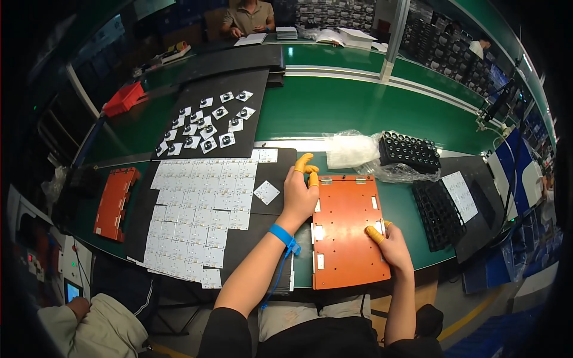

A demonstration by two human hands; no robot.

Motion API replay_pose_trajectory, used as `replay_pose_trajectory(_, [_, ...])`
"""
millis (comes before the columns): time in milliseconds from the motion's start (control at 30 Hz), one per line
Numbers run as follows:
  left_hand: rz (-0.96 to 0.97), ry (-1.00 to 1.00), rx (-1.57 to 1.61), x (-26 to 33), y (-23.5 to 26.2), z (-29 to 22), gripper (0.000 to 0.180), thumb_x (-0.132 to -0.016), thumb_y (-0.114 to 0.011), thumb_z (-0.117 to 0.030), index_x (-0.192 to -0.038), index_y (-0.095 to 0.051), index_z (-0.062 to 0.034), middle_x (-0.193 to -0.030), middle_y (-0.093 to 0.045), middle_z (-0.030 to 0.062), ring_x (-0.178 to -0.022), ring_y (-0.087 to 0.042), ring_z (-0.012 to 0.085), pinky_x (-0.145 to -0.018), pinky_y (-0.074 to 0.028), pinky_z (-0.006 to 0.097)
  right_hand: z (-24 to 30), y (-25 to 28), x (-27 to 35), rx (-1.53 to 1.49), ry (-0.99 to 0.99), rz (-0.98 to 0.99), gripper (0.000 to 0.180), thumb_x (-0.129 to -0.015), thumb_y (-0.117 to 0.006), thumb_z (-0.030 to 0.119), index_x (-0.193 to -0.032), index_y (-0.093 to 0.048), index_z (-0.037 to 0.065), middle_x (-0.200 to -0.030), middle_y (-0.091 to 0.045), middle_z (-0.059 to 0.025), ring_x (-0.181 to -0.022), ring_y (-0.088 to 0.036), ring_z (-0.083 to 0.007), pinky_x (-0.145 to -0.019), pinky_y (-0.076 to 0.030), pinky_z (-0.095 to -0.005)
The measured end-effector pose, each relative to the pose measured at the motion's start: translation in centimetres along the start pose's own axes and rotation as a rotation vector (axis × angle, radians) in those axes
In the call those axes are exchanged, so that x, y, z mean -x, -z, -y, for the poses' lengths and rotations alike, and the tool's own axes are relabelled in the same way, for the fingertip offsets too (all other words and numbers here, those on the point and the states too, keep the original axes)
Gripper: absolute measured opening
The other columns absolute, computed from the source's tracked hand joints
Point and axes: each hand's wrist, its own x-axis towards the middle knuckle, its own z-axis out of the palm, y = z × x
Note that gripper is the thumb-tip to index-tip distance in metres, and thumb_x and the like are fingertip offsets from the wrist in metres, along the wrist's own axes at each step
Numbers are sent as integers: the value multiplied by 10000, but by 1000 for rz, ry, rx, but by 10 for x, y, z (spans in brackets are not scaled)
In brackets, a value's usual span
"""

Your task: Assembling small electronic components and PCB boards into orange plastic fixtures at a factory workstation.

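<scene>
An orange rectangular fixture plate (348, 238) with small holes and metal clips lies in front of me on the green bench. My right hand (394, 246) grips its right edge, the yellow-capped thumb on top and the other fingers mostly hidden. At its upper left corner is my left hand (300, 196), yellow finger cots on its fingertips and the thumb by the plate's edge. That hand's fingers are apart, with nothing visible between them. A blue wrist strap (285, 238) circles my left wrist. Left of that hand, a single white square circuit board (266, 193) lies on a black mat.
White circuit boards (200, 206) cover the mat to the left. Beyond them, boards with black round parts (207, 129) sit on a black sheet. Black trays (409, 153) and clear plastic bags stand right; another orange fixture (116, 203) lies far left. A co-worker (250, 18) sits opposite.
</scene>
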Motion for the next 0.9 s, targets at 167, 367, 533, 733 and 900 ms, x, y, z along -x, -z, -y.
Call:
replay_pose_trajectory(167, [29,-20,11,2,2,3,392,-834,-513,29,-1219,-573,-16,-903,-617,166,-807,-623,322,-746,-496,391,-4,-4,3,-3,36,-32,446,-878,-707,270,-1096,-581,-98,-884,-658,-84,-746,-585,-102,-640,-486,-270])
replay_pose_trajectory(367, [26,-21,-9,1,-1,5,389,-836,-525,21,-1219,-576,-20,-900,-613,163,-769,-616,312,-705,-491,386,-12,0,-1,38,34,-34,456,-884,-701,278,-1109,-579,-99,-879,-658,-84,-734,-580,-100,-629,-483,-276])
replay_pose_trajectory(533, [34,-8,-18,1,-1,4,391,-838,-539,12,-1226,-575,-23,-906,-607,159,-734,-604,301,-668,-479,375,2,-1,3,28,6,-3,454,-912,-675,261,-1152,-555,-106,-917,-653,-84,-777,-590,-97,-667,-491,-256])
replay_pose_trajectory(733, [33,4,-19,0,-1,1,380,-842,-540,2,-1219,-584,-25,-896,-616,159,-718,-611,282,-658,-485,361,-4,1,0,30,8,0,442,-917,-668,258,-1151,-563,-102,-938,-661,-88,-791,-597,-100,-683,-499,-259])
replay_pose_trajectory(900, [50,67,-11,0,-3,1,371,-853,-556,-18,-1222,-588,-24,-912,-638,154,-731,-624,278,-664,-492,361,-10,2,0,16,47,-22,477,-893,-690,319,-1125,-594,-86,-952,-681,-113,-825,-623,-130,-711,-505,-283])
